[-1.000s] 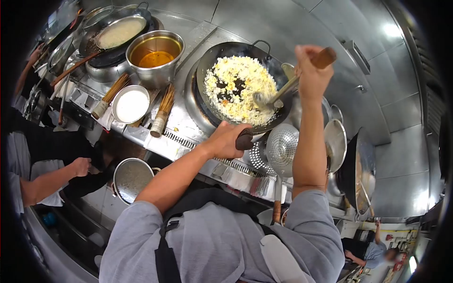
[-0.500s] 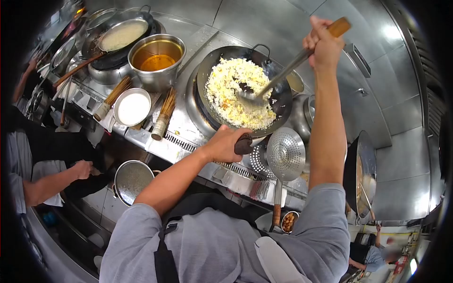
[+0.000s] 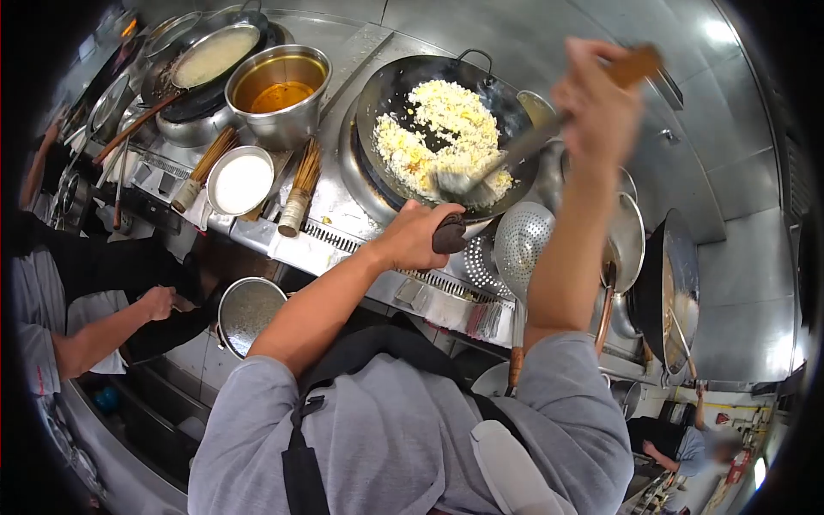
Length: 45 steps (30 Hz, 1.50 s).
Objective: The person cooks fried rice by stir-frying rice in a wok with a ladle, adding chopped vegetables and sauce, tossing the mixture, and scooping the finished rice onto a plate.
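My left hand is wrapped round the dark, padded handle of a black wok on the burner. Pale rice with bits of yellow egg lies in a curved band inside the wok, with dark metal showing on its left. Smeared by motion, my right hand grips a long metal ladle near its wooden end. The ladle's head rests in the rice at the wok's near right side.
Left of the wok stand a steel pot of orange liquid, a bowl of white contents and bamboo brushes. A perforated skimmer lies near my right forearm. Another wok is at right. A co-worker's hand shows at left.
The rice has shifted from a ring into a curved band, baring the wok's left side. My right hand has moved slightly right and down with the ladle. My left hand keeps its hold.
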Available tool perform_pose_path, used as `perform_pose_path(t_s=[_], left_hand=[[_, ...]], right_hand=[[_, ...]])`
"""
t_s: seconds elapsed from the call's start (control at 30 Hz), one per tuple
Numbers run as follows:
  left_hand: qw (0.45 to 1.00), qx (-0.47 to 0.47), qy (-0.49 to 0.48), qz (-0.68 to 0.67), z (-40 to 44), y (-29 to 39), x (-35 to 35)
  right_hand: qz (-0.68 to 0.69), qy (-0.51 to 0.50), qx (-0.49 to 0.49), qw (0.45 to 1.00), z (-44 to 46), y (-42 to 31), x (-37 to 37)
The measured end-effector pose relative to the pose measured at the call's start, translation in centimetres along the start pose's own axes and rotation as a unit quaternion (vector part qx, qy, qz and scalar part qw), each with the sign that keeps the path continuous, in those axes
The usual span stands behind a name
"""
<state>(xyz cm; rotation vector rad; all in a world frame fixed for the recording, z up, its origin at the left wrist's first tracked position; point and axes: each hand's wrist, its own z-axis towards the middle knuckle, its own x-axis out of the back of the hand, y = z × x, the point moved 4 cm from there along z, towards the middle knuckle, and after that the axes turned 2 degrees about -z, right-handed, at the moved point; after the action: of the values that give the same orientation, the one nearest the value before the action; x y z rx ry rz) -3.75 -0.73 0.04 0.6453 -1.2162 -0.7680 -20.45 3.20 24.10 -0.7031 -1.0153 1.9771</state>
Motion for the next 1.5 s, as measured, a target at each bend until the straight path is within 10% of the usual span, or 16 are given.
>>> perform_pose_path(t_s=[0.27,0.53,0.7,0.93,1.13,1.3,1.5], left_hand=[[1.000,-0.014,0.006,-0.012,0.2,-0.2,0.2],[0.999,-0.018,0.015,-0.032,0.2,0.0,0.8],[0.999,-0.020,0.006,-0.033,-0.1,0.1,1.0],[0.999,-0.027,0.013,-0.022,-0.1,-0.3,0.6],[1.000,0.001,-0.001,-0.017,-0.3,0.6,0.4],[1.000,-0.001,-0.006,-0.025,-0.9,0.5,-0.3],[1.000,-0.005,0.014,-0.013,-0.3,0.6,0.2]], right_hand=[[0.045,0.070,0.159,0.984,-2.1,-2.0,-2.6],[-0.100,-0.018,0.100,0.990,-0.4,1.0,1.4],[0.028,0.172,0.109,0.979,11.1,-1.8,11.9],[0.055,-0.053,-0.033,0.997,5.7,2.9,1.3],[0.096,0.065,0.204,0.972,3.5,0.8,0.0],[-0.047,-0.082,-0.004,0.995,0.9,1.3,-3.2],[0.055,-0.104,0.121,0.986,-1.9,2.1,-3.8]])
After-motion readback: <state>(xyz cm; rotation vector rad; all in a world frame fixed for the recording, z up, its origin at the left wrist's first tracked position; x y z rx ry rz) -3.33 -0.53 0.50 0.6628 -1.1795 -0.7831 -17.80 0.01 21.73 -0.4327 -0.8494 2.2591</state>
